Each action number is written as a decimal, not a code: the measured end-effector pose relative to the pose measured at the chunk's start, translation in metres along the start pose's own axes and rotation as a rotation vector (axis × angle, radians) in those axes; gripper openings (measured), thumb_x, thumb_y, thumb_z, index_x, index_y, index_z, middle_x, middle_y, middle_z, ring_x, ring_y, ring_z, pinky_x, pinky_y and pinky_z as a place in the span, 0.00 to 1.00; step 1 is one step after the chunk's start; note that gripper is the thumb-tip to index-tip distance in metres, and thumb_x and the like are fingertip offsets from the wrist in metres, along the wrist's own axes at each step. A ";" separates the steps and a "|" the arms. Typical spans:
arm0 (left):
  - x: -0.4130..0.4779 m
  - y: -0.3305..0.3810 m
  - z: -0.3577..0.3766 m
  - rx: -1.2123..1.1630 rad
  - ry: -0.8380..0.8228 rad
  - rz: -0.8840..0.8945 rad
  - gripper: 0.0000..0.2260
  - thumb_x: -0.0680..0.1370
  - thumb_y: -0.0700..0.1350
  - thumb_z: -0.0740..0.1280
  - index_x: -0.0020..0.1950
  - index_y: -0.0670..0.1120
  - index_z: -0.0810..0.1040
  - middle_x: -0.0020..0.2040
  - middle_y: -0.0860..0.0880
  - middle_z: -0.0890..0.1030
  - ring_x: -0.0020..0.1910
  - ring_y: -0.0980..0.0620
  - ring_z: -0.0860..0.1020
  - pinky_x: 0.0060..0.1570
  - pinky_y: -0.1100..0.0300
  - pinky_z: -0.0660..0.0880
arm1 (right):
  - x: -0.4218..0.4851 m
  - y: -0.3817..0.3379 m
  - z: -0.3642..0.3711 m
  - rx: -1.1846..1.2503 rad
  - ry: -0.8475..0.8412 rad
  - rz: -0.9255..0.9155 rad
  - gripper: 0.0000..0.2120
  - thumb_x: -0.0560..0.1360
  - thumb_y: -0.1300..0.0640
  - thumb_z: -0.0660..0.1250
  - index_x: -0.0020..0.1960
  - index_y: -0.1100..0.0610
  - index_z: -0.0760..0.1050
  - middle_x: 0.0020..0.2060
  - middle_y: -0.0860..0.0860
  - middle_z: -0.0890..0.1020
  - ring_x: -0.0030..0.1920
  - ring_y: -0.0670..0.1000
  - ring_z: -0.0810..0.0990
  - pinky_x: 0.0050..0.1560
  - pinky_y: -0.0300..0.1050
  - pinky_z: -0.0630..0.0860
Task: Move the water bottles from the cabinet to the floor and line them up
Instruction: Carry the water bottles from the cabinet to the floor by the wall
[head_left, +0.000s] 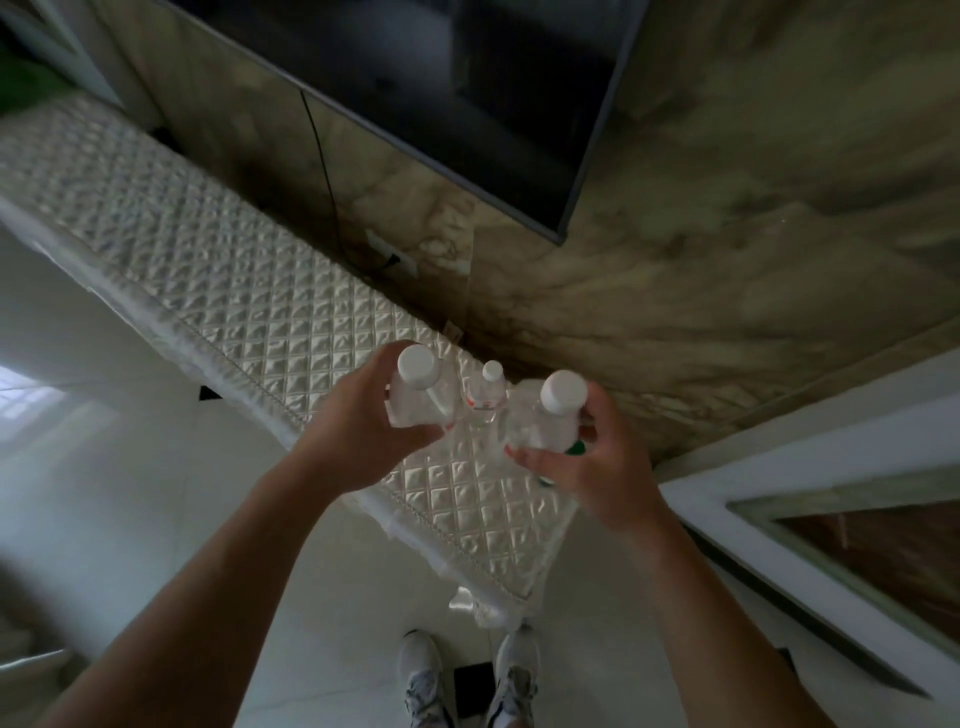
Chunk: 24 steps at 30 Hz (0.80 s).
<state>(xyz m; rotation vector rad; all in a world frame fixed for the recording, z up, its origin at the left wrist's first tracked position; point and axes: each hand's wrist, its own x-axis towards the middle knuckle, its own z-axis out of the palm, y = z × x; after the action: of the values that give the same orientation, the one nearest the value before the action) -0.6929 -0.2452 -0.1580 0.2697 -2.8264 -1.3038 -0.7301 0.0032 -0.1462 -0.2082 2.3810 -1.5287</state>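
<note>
**A:** Three clear plastic water bottles with white screw caps sat in the lower middle of the frame. Who had which?

**B:** The left hand (363, 421) gripped the left bottle (415, 387) with fingers curled round its shoulder. The right hand (597, 467) was wrapped round the body of the right bottle (550, 415), thumb on the near side. Both bottles seemed lifted off the surface, though I could not be sure.

**A:** And the third?

**B:** The middle bottle (489, 392) stood upright between the other two. It was on the cream quilted satin cover of the low cabinet (208, 270), near its right end and close to the marbled wall.

**A:** How did it lie from the hands?

**B:** It was just beyond them, further up the frame and about equally near to each. All three bottles had their long axes upright, caps towards the camera. With both hands full, I judged neither could take it yet. The pale glossy tiled floor (130, 493) lay below, towards the bottom of the frame by the white trainers (423, 670), so the held pair would have to go down there first.

**A:** Any brand you could read?

**B:** None. The middle bottle showed red marks on its band and the right bottle a green patch low down, but blur left no legible writing.
</note>
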 end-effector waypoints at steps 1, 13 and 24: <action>-0.003 0.010 -0.008 -0.017 0.013 0.007 0.35 0.64 0.51 0.80 0.65 0.58 0.67 0.54 0.61 0.78 0.50 0.59 0.77 0.45 0.62 0.74 | -0.004 -0.010 -0.004 0.028 0.022 -0.002 0.29 0.62 0.50 0.82 0.53 0.32 0.71 0.52 0.34 0.79 0.54 0.37 0.77 0.51 0.38 0.75; -0.045 0.095 -0.067 -0.183 0.145 0.016 0.37 0.55 0.62 0.77 0.62 0.57 0.73 0.53 0.59 0.80 0.51 0.59 0.80 0.47 0.60 0.79 | -0.037 -0.095 -0.061 0.086 0.014 -0.105 0.30 0.62 0.57 0.82 0.60 0.46 0.74 0.50 0.43 0.83 0.49 0.43 0.83 0.51 0.47 0.81; -0.069 0.091 -0.116 -0.374 0.251 -0.012 0.32 0.52 0.61 0.80 0.54 0.66 0.75 0.52 0.59 0.82 0.55 0.56 0.80 0.54 0.48 0.79 | -0.045 -0.152 -0.044 0.023 -0.034 -0.168 0.31 0.63 0.53 0.81 0.62 0.44 0.72 0.52 0.41 0.81 0.51 0.39 0.81 0.49 0.39 0.79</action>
<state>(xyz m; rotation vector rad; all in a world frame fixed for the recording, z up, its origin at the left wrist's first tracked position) -0.6279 -0.2631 -0.0095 0.4053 -2.3268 -1.6339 -0.7088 -0.0103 0.0169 -0.4352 2.3702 -1.6110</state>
